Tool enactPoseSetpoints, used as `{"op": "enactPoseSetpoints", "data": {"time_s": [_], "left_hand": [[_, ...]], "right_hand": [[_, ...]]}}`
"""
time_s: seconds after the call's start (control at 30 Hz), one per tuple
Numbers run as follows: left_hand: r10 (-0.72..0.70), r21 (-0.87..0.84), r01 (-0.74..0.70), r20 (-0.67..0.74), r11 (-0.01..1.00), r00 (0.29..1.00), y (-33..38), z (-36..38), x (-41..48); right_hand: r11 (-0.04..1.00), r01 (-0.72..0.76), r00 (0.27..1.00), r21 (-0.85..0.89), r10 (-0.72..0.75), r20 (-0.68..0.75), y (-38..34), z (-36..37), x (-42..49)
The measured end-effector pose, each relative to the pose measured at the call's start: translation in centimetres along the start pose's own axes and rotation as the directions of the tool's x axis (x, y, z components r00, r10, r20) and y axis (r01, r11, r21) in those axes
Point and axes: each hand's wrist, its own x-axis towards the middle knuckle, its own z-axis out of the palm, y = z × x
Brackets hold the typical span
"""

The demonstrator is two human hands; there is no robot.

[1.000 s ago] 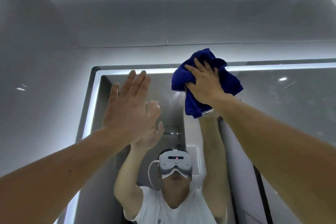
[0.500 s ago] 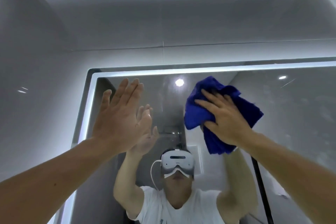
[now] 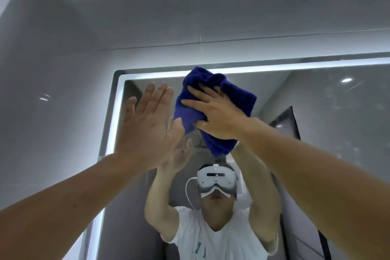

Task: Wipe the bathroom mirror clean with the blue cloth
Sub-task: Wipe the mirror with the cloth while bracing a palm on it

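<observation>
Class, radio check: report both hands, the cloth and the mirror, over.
Left hand open, flat at mirror. Right hand presses blue cloth near top edge. Only left hand close beside it.

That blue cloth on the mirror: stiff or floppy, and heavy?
Probably floppy: the cloth bunches in folds under the right hand and its lower end hangs loose. Likely light: spread fingers alone press it to the mirror. Its fuzzy surface may drag, not slip.

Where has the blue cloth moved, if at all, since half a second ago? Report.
Yes: the blue cloth moved left and up, reaching the mirror's lit top strip.
</observation>
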Motion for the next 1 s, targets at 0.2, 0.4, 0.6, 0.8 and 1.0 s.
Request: {"op": "enactPoseSetpoints", "data": {"time_s": [0.2,0.4,0.6,0.8,1.0], "left_hand": [[-0.009,-0.035,0.009,0.001,0.999,1.000,0.4,0.2,-1.9],[-0.030,-0.034,0.032,0.062,0.999,0.998,0.9,1.1,-5.1],[-0.014,-0.035,0.016,0.055,0.999,0.998,0.8,2.5,-7.9],[0.001,-0.023,0.000,0.032,1.000,1.000,2.3,3.4,-9.6],[0.025,0.007,-0.026,0.083,1.000,0.996,4.4,4.8,-12.7]], "right_hand": [[0.996,0.091,0.985,0.015,-0.092,0.148,-5.4,2.6,-13.6],[0.983,0.161,0.962,-0.083,-0.138,0.234,-4.7,2.2,-22.1],[0.891,-0.453,0.890,0.039,0.454,-0.045,0.6,-0.5,-12.0],[0.896,-0.440,0.894,0.063,0.444,-0.063,-5.2,2.1,-12.4],[0.960,-0.281,0.953,-0.003,0.279,0.120,-12.6,5.1,-24.1]]}}
